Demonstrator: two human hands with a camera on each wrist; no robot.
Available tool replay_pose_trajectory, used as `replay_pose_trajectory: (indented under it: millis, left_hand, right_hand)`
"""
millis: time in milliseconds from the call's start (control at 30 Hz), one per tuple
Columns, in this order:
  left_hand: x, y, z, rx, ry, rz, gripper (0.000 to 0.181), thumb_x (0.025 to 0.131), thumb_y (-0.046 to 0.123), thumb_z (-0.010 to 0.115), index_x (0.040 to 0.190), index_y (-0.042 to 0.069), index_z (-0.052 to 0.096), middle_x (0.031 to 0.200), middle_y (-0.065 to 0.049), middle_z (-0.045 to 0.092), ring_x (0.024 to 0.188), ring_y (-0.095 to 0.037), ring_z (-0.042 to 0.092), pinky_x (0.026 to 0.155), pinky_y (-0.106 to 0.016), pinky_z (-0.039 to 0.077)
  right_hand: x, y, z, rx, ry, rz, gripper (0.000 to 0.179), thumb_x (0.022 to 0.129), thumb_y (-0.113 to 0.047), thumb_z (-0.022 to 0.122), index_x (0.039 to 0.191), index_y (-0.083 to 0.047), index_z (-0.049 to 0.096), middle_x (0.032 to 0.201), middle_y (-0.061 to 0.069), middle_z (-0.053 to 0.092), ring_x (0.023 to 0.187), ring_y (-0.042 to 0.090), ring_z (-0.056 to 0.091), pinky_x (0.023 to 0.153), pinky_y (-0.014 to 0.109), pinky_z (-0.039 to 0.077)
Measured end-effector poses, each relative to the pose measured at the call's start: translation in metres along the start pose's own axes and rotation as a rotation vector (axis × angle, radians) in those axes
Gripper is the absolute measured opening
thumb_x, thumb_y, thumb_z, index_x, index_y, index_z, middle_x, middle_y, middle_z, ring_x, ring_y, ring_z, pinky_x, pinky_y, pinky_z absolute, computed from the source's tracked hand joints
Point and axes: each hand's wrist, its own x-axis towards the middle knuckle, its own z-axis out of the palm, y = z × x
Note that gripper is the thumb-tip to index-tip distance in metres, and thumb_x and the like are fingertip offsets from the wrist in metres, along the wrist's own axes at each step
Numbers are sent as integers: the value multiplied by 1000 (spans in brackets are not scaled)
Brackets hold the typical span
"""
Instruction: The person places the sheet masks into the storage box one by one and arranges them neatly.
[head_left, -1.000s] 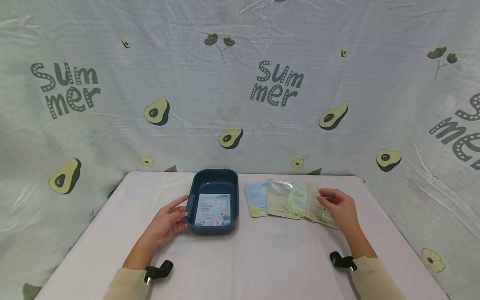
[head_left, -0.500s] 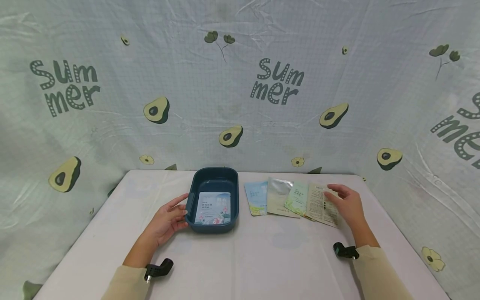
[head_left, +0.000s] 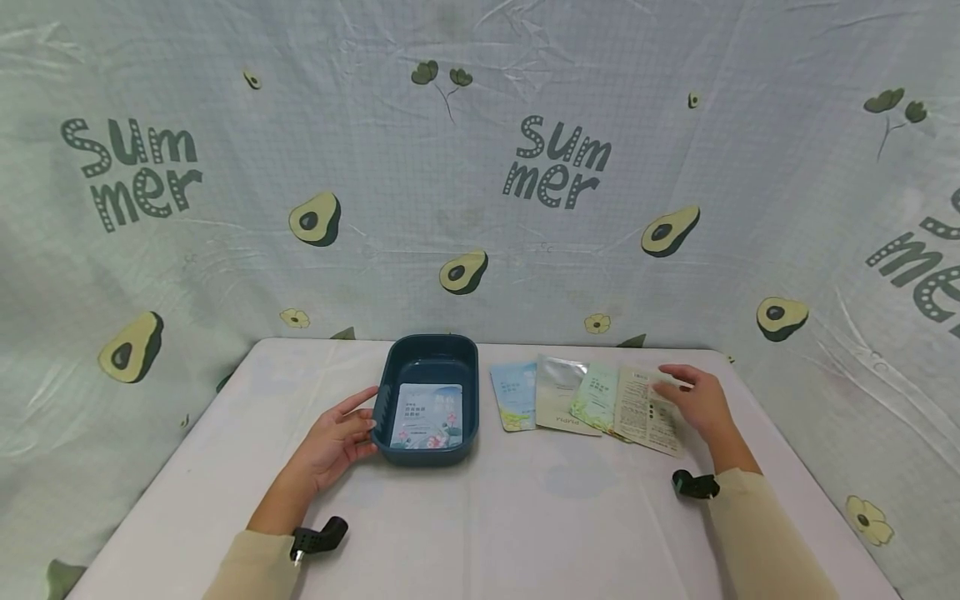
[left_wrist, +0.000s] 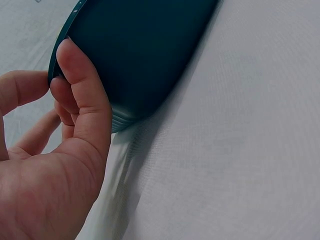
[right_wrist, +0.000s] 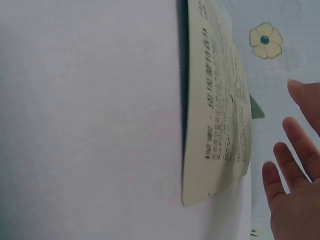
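Observation:
My left hand [head_left: 337,446] pinches the left rim of a dark blue plastic basin [head_left: 471,400], thumb and fingertips meeting at the edge in the left wrist view. Inside the basin lies a pale blue flat packet [head_left: 429,417] printed with pink flowers. Over the right end of a row of packets hovers my right hand [head_left: 701,404], fingers loosely bent and holding nothing. Nearest to it is a beige packet [head_left: 647,412] with dense printed text, which the right wrist view shows apart from the fingers [right_wrist: 295,165].
Left of the beige packet, overlapping in a row, are a green packet [head_left: 596,396], a silver-beige packet [head_left: 558,396] and a blue-and-yellow packet [head_left: 514,396]. They lie on a white-covered table [head_left: 540,517]. A patterned cloth backdrop [head_left: 420,167] rises behind and at both sides.
My right hand has drawn back to the right from the beige packet, which stays in the row with more of its face uncovered. The left hand and basin stay in place.

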Motion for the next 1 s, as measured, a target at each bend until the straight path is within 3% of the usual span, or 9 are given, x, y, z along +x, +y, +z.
replay_pose_trajectory:
  millis: [500, 1000]
  left_hand:
    - [-1, 0, 1, -6, -6, 5, 66, 101, -1, 48, 162, 14, 29, 110, -1, 60, 82, -13, 64, 75, -26, 59]
    - [-1, 2, 1, -3, 11, -13, 65, 102, 0, 48, 162, 16, 29, 111, -2, 59, 83, -14, 64, 76, -26, 59]
  right_hand:
    - [16, 3, -9, -82, -96, 96, 62, 98, -29, 69, 149, -1, 48, 158, 31, 36, 146, 52, 30, 116, 66, 30]
    - [25, 10, -8, -107, -165, 171, 70, 94, -29, 73, 151, 0, 44, 149, 31, 43, 128, 44, 44, 112, 61, 36]
